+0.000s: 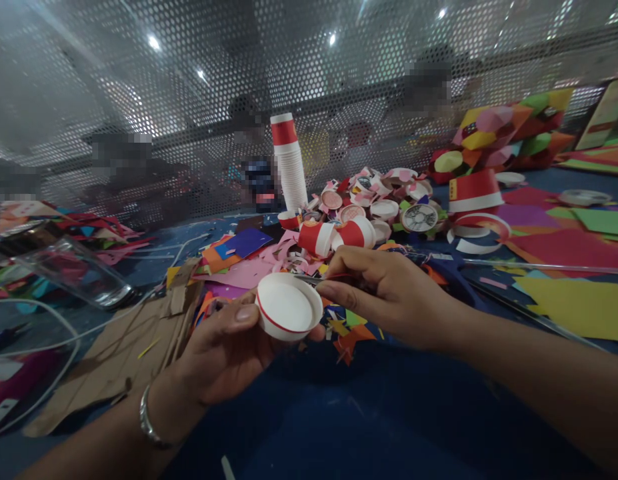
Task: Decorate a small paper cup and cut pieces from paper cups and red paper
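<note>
In my left hand (233,353) is the cut-down bottom of a white paper cup (289,307) with a red line along its rim. Its hollow side faces me, gripped between thumb and fingers. My right hand (389,297) closes around a thin metal blade (306,279) that meets the cup's far right edge. Fingers hide most of this tool, so its kind is unclear. Just beyond my hands lie two red-and-white paper cups (316,239) on their sides, among paper scraps (351,340).
A tall stack of paper cups (291,163) stands behind a heap of cut cup bottoms (383,207). Brown cardboard (109,353) and a glass (83,270) are at left. Coloured paper sheets (583,303) lie at right. A perforated metal screen (189,127) closes the back.
</note>
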A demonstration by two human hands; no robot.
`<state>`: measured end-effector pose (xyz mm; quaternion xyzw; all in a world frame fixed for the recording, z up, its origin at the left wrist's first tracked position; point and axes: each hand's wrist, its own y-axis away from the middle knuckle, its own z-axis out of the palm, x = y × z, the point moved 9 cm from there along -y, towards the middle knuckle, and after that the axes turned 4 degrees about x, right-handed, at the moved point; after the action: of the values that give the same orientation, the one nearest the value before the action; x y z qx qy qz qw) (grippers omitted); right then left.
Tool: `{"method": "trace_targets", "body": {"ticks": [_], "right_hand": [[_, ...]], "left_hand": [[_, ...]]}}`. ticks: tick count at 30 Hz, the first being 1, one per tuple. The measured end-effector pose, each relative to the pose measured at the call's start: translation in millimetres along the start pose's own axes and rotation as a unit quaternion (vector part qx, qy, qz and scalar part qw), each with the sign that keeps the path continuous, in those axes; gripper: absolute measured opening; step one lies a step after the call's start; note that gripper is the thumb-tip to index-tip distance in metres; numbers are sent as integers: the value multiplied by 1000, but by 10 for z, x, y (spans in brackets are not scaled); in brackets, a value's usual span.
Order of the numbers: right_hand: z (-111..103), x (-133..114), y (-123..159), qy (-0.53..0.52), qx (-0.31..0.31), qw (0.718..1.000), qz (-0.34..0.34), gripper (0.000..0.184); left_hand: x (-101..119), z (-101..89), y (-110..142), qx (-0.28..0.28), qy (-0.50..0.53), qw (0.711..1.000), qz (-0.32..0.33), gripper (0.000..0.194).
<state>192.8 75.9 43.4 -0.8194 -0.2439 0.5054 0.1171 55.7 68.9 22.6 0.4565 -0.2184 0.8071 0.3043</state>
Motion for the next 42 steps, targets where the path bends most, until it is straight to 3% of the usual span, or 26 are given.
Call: {"method": "trace_targets", "body": {"ticks": [11, 19, 36, 42], "right_hand": [[10, 25, -16, -13, -1, 1000, 6, 35], [24, 30, -7, -37, -7, 999, 7, 31], [-6, 2, -12, -8, 5, 1000, -11, 30], [-27, 55, -23, -7, 26, 1000, 6, 27]], "left_hand": [[-16, -60, -4, 36, -2, 999, 4, 36], [-65, -68, -8, 48, 49, 997, -30, 34], [-119, -39, -9, 35, 68, 996, -55, 34], [-56, -64, -21, 71, 53, 996, -7, 25]]}}
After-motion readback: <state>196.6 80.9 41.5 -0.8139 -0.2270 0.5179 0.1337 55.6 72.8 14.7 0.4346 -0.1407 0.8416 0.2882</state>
